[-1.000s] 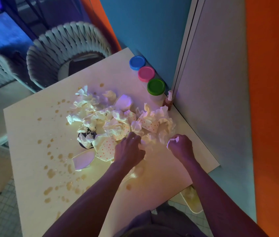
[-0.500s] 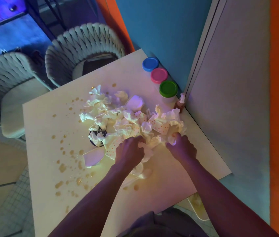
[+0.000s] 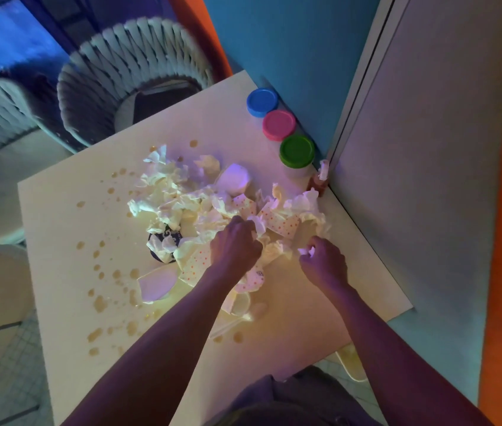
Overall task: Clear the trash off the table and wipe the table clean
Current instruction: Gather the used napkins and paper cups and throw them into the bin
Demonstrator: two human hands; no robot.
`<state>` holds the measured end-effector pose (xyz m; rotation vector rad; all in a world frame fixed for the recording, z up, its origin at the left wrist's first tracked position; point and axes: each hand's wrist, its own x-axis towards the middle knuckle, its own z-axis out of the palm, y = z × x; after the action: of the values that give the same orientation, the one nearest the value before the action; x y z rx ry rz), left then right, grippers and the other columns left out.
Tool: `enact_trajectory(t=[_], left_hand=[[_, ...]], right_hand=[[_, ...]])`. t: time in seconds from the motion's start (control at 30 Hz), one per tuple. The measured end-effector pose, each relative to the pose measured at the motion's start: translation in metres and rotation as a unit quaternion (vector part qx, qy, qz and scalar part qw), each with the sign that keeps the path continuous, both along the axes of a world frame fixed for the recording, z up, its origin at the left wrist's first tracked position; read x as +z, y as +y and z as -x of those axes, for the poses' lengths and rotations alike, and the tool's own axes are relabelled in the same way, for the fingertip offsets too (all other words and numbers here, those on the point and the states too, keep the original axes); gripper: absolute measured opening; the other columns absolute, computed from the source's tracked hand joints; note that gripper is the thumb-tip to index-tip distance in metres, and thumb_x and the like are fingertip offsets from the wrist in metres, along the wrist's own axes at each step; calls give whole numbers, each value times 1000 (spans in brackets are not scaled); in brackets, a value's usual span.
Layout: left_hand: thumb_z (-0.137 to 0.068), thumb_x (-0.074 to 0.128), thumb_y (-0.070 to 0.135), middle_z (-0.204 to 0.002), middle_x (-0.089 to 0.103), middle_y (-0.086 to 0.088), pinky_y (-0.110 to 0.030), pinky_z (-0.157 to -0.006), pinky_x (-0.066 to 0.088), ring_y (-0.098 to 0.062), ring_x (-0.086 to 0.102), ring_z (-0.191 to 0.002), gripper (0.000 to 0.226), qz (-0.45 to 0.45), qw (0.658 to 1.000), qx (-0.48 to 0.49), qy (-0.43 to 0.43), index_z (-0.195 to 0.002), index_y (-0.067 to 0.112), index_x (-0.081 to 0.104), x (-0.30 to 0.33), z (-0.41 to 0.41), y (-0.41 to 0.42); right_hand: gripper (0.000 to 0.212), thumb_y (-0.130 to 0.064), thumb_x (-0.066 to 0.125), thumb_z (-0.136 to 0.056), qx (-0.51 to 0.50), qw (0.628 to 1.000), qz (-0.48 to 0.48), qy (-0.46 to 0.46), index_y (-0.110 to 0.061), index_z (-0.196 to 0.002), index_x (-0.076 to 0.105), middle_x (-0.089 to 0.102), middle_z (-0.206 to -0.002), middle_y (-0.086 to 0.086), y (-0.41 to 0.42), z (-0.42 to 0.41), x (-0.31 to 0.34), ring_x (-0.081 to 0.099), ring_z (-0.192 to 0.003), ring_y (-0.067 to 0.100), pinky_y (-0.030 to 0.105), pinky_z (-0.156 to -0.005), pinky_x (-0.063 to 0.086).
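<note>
A heap of crumpled white tissues and dotted paper scraps (image 3: pixel 182 198) lies in the middle of the pale square table (image 3: pixel 59 229). My left hand (image 3: pixel 235 245) is curled into the near side of the heap and grips crumpled paper. My right hand (image 3: pixel 323 261) sits at the heap's right edge and pinches a small white scrap (image 3: pixel 309 250). A dark round object (image 3: pixel 156 241) lies half buried under the tissues. Brown liquid spots (image 3: pixel 102 302) are scattered over the table's left and front parts.
Three tubs with blue (image 3: pixel 262 101), pink (image 3: pixel 278 124) and green (image 3: pixel 297 152) lids stand along the blue wall. A small brown bottle (image 3: pixel 318 182) stands in the corner. Two woven chairs (image 3: pixel 129 75) stand beyond the table. A pale bin (image 3: pixel 351 361) sits below the table's right edge.
My right hand has drawn back out of the heap toward me, pinching a small scrap. My left hand stays buried in the paper.
</note>
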<state>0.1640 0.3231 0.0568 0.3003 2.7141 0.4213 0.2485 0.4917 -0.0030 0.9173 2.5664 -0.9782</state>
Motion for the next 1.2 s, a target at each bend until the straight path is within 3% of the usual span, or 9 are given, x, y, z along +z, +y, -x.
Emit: enact_trajectory(t=[0.1,0.23,0.37,0.47,0.63,0.8,1.0,1.2], left_hand=[[-79,59,8,-124,52,-2,-44,-74,53,-40,63,-92,38,2,1000,-10,-10,-111,26,54,-2,6,9],[-80,58,5,-141,44,-1,-42,-70,50,-41,65,-95,63,41,998,-49,-13,-135,33,44,-9,9,17],[-85,55,8,-138,49,0,-37,-67,43,-38,67,-98,61,80,994,-73,-12,-139,34,45,-19,9,19],[-89,55,13,-126,56,-2,-37,-67,41,-37,67,-98,48,97,993,-73,-2,-134,30,53,-24,8,19],[-93,58,30,-120,59,1,-38,-75,48,-36,66,-100,32,68,995,-66,-2,-124,31,61,-26,9,16],[-90,60,39,-114,60,1,-35,-72,42,-35,64,-99,30,21,999,-43,9,-119,33,64,-23,7,12],[-89,60,46,-112,62,5,-33,-70,41,-32,65,-96,26,-26,999,-4,24,-112,35,66,-16,0,6],[-79,65,41,-99,62,8,-31,-65,35,-28,59,-85,20,-55,997,46,16,-94,28,67,-4,-6,-5]], right_hand=[[11,-15,60,-84,30,999,-3,39,-23,-90,54,56,-101,3,-5,0,6,60,-87,35,33,-67,42],[47,-14,61,-82,101,994,8,29,-31,-125,53,46,-126,2,-14,4,9,63,-94,35,37,-72,49],[57,-29,70,-82,130,991,4,22,-39,-134,50,46,-128,-1,-22,8,6,64,-100,29,39,-79,53],[51,-37,72,-81,141,990,-27,11,-41,-129,54,50,-118,0,-25,8,-1,63,-100,27,41,-78,55],[24,-31,64,-89,123,991,-50,16,-32,-113,63,51,-115,3,-25,4,-9,62,-98,29,38,-73,51],[27,-28,60,-89,92,995,-2,28,-23,-115,60,55,-122,3,-24,2,-11,60,-101,33,41,-76,51],[10,-28,56,-83,-2,997,73,23,-24,-88,48,59,-83,-1,-23,-1,-2,54,-78,32,34,-66,41],[15,-25,57,-78,-63,992,111,3,-26,-72,44,59,-75,1,-23,-8,3,56,-75,35,32,-63,40]])
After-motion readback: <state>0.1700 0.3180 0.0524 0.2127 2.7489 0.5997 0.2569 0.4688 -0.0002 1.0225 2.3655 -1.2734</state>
